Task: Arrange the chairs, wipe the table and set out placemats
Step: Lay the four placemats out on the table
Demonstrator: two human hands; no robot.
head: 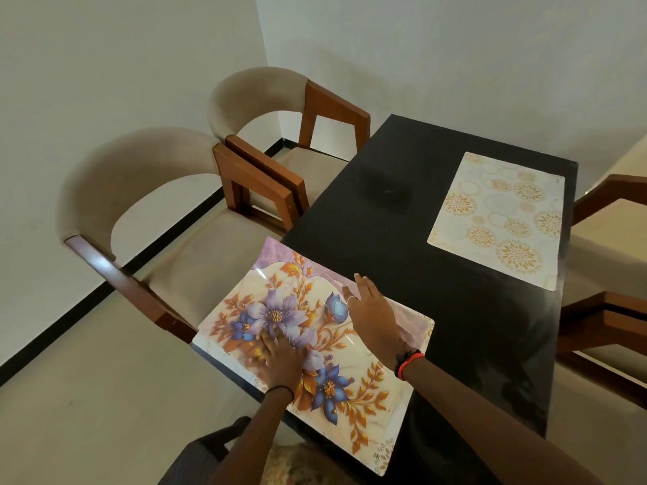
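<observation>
A floral placemat (353,390) with purple and blue flowers lies at the near left corner of the black table (451,309), partly curling up and overhanging the edge. My left hand (280,355) presses flat on its left part. My right hand (373,316) rests with straight fingers on its far side. A pale placemat (500,218) with gold medallions lies flat at the table's far right. Two beige chairs with wooden arms, one near (175,246) and one far (280,110), stand along the left side.
A third chair (612,239) stands at the table's right side, partly cut off. A small dark box (385,189) sits on the table's middle. White walls close off the far side and left. Tiled floor (87,397) lies at the lower left.
</observation>
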